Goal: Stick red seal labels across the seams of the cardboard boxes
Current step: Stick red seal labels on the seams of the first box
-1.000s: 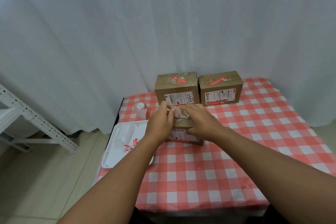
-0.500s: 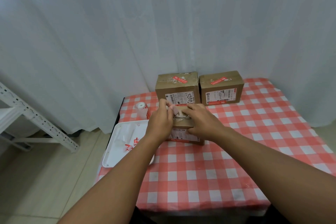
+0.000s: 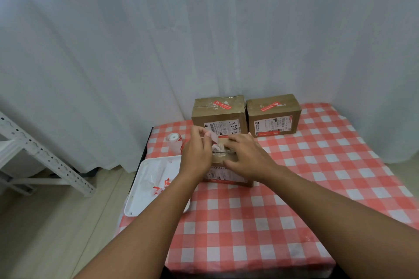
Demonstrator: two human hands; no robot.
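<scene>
White curtains hang behind a table [image 3: 260,222] covered in a red-and-white checked cloth. On top of the near cardboard box [image 3: 227,173], the left hand [image 3: 197,154] has its grip pinched on a small pale strip [image 3: 213,138], thumb and forefinger lifted just above the box's front-facing top edge; whether the strip is a label or its backing cannot be told. The right hand [image 3: 248,156] lies on the same box top with its fingers loosely spread and pressing down beside the taped seam. Behind this box stand two more boxes, the left rear box [image 3: 218,113] and the right rear box [image 3: 273,115], each with a red seal label across its top seam. Left of the near box sits a white tray [image 3: 145,186] holding red-and-white scraps, and behind the tray, a roll of labels [image 3: 174,139]. Left of the table, a white metal rack [image 3: 40,161] stands on the floor.
</scene>
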